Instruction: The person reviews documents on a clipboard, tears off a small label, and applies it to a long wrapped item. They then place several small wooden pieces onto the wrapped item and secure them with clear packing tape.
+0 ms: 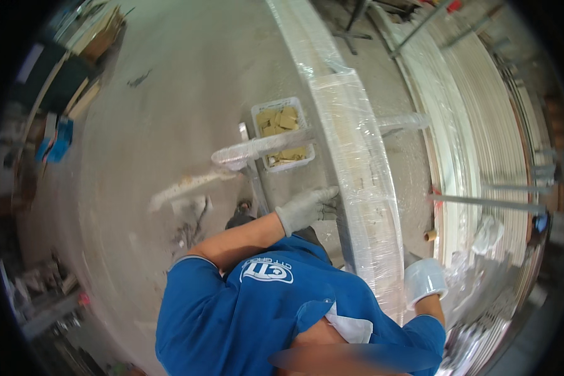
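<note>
A long pale bundle [357, 156], wrapped in clear stretch film, runs from the far middle toward me at the right of my body. My left hand [304, 210], in a grey glove, rests its stretched fingers against the bundle's left side. On the other side, near the close end, my right hand [410, 258] is mostly hidden by a whitish, translucent roll of stretch film [426, 280] that it holds. Under the bundle, a film-covered support arm [260, 147] sticks out on the left.
Beneath the support arm stands a white basket [257, 116] with yellowish pieces. Long pale profiles [476, 125] lie stacked to the right, with a metal bar [489, 202] across them. A cardboard tube [430, 235] lies nearby. A blue box [55, 138] is at the far left.
</note>
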Motion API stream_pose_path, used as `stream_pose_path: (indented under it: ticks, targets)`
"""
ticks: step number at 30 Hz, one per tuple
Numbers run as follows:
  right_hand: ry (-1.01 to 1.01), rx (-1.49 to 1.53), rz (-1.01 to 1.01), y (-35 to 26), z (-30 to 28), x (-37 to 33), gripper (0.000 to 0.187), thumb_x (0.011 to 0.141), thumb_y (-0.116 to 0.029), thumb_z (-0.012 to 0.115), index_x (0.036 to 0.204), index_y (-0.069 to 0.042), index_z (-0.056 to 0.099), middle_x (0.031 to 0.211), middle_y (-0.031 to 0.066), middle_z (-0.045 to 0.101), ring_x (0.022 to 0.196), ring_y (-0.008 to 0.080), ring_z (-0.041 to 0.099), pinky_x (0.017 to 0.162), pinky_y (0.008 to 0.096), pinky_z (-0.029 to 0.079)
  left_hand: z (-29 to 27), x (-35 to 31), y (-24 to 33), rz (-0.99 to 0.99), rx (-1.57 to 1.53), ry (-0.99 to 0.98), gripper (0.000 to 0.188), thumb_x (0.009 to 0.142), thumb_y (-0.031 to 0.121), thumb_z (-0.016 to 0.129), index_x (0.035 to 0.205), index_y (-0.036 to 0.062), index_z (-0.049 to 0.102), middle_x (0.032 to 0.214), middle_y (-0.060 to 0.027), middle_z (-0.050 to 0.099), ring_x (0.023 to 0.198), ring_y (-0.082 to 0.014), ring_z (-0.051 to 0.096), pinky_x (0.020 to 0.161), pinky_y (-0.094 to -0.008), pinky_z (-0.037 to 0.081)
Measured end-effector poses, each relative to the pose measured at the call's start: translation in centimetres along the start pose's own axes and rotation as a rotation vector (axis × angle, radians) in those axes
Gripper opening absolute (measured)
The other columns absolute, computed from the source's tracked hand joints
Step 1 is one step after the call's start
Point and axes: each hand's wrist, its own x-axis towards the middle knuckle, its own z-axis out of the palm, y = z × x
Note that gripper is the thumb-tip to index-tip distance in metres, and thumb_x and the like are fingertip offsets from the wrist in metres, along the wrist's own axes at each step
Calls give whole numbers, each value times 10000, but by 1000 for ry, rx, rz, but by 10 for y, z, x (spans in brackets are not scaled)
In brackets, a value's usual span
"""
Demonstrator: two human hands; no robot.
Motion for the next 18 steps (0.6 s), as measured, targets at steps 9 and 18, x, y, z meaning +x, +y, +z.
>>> stream_pose_path:
  ticks: [9, 18]
  targets:
    - [-78, -226, -20, -2, -54, 31, 559, 1028, -472, 529, 1353, -19, 574, 1321, 157, 619, 1235, 282, 568, 1058, 339, 425, -75, -31, 43, 290, -13, 287, 310, 993, 249, 626, 1189, 11, 592, 1080, -128, 642, 984, -269, 656, 864, -410, 552]
    - [609, -748, -604, -122, 56, -42, 419, 984, -298, 662, 1274, 0, 611, 1231, 133, 657, 1163, 231, 603, 1020, 344, 462, -139, -51, 172, 425, 179, 408, 342, 1009, 254, 601, 1214, -19, 585, 1073, -116, 646, 961, -230, 642, 864, -392, 551]
